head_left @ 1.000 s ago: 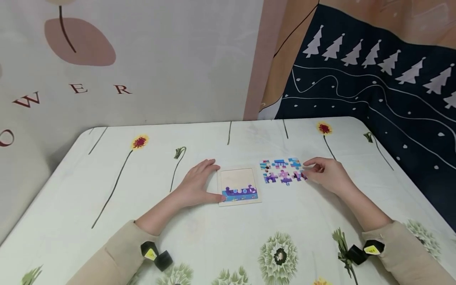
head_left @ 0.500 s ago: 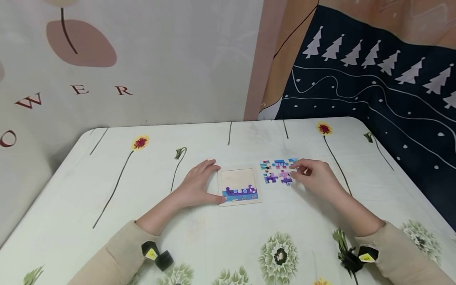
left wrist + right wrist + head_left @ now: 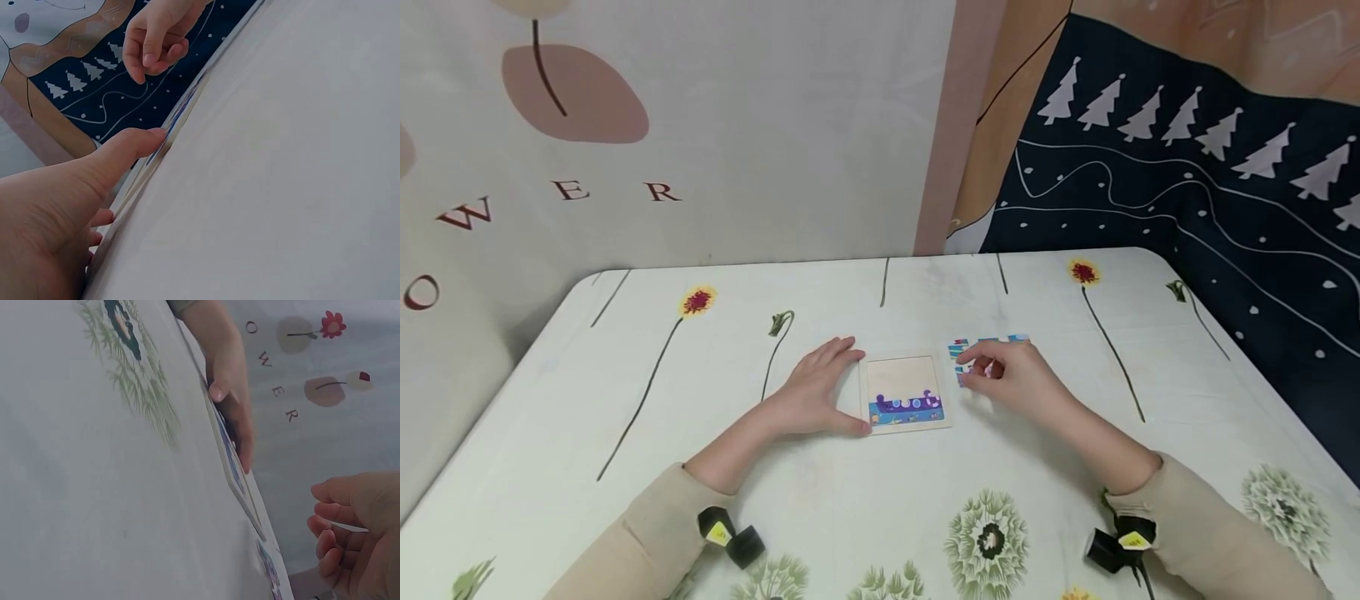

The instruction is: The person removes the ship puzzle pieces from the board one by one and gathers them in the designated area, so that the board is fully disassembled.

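A square wooden puzzle board point(image 3: 901, 373) lies flat on the table, its lower part covered by blue and purple pieces point(image 3: 906, 408). My left hand point(image 3: 812, 392) rests at the board's left side, fingers extended toward the upper corner and thumb at the lower corner; the left wrist view shows the thumb point(image 3: 137, 144) at the edge. To the board's right, my right hand point(image 3: 1018, 373) hovers over loose puzzle pieces point(image 3: 957, 349) and hides most of them. In the right wrist view its fingers point(image 3: 331, 544) are loosely curled, apart from the thumb, with nothing visible between them.
A white cloth point(image 3: 835, 517) printed with flowers covers the table. Behind it hangs a pale curtain point(image 3: 790, 150) with letters, and a dark cloth point(image 3: 1195, 183) with white trees hangs at the right. Small black devices point(image 3: 730, 537) are strapped at both sleeves.
My right hand has moved left across the loose pieces, from their right edge to over their middle, toward the board. The left hand and the board have stayed nearly still.
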Tool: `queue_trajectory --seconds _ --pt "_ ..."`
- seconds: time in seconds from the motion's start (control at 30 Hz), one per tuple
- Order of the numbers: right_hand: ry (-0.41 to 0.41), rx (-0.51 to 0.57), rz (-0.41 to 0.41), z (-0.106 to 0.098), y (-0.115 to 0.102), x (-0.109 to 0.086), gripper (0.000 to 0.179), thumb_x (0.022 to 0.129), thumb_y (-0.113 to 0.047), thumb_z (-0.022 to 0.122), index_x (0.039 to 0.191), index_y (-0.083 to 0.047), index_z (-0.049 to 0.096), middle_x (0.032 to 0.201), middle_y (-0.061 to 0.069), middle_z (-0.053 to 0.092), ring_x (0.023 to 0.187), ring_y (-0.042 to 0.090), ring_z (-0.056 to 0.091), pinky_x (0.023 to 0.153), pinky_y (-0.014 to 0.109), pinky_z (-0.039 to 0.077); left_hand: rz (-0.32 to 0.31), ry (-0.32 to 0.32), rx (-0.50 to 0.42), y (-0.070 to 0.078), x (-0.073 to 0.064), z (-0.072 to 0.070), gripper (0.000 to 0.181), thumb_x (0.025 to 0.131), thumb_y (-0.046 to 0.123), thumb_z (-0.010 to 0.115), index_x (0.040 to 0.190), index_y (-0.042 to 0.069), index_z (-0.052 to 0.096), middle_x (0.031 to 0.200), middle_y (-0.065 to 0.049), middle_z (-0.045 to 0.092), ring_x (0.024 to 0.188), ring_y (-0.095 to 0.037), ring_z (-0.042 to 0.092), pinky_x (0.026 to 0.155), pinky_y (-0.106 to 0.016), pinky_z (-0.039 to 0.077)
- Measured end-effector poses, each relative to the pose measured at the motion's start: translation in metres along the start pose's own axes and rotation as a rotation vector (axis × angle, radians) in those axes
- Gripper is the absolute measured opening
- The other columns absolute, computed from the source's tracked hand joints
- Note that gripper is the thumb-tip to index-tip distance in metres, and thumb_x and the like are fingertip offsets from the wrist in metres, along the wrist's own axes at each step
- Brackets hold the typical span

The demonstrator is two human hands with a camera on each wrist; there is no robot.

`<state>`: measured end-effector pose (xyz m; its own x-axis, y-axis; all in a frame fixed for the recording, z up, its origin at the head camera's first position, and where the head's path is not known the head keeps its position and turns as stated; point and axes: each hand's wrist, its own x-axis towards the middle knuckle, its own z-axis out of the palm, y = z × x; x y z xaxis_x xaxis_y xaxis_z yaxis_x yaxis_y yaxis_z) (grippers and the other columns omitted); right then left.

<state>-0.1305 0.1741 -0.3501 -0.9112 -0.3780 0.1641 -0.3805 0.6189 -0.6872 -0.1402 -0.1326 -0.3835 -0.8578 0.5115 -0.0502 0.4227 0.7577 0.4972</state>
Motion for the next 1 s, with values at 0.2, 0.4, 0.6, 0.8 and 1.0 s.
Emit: queue_trajectory --seconds 0.2,0.4,0.6,0.8,1.0 --pt "-0.064 0.034 -0.013 0.014 -0.012 0.004 0.02 0.085 -0.015 0.074 0.103 -0.008 0.071 0.073 -0.008 0.06 0.057 0.014 0.049 0.047 0.025 0.039 0.004 -0.019 0.013 -0.001 0.001 -0.001 0.104 0.064 0.051 0.081 0.147 0.008 0.034 0.157 -0.012 0.016 0.144 -0.031 0.007 0.113 -0.053 0.009" --pt "-0.126 0.069 -0.063 0.027 -0.023 0.01 0.02 0.084 -0.012 0.074 0.103 -0.007 0.071 0.074 -0.007 0.059 0.054 0.014 0.048 0.044 0.025 0.039 0.002 -0.016 0.015 -0.003 0.001 -0.001 0.106 0.063 0.052 0.082 0.147 0.008 0.033 0.157 -0.012 0.016 0.144 -0.031 0.006 0.113 -0.052 0.009" --pt "-0.197 0.083 -0.109 0.039 -0.029 0.015 0.023 0.082 -0.01 0.076 0.104 -0.006 0.069 0.074 -0.007 0.059 0.054 0.01 0.048 0.047 0.025 0.043 0.004 -0.019 0.007 -0.004 0.001 0.0 0.105 0.064 0.053 0.081 0.147 0.009 0.034 0.157 -0.011 0.017 0.144 -0.031 0.006 0.112 -0.053 0.01" --pt "-0.251 0.074 -0.151 0.048 -0.031 0.02 0.027 0.081 -0.008 0.076 0.107 -0.006 0.068 0.075 -0.008 0.058 0.056 0.007 0.05 0.054 0.024 0.046 0.012 -0.015 0.002 -0.004 0.001 0.0 0.106 0.064 0.054 0.081 0.147 0.008 0.034 0.157 -0.011 0.016 0.144 -0.031 0.007 0.113 -0.053 0.01" --pt "-0.307 0.076 -0.165 0.056 -0.032 0.026 0.033 0.08 -0.01 0.078 0.111 -0.007 0.066 0.076 -0.009 0.059 0.059 0.006 0.052 0.057 0.023 0.047 0.017 -0.012 -0.007 -0.003 0.001 0.0 0.105 0.064 0.053 0.082 0.146 0.008 0.035 0.157 -0.012 0.017 0.144 -0.032 0.007 0.112 -0.054 0.01"
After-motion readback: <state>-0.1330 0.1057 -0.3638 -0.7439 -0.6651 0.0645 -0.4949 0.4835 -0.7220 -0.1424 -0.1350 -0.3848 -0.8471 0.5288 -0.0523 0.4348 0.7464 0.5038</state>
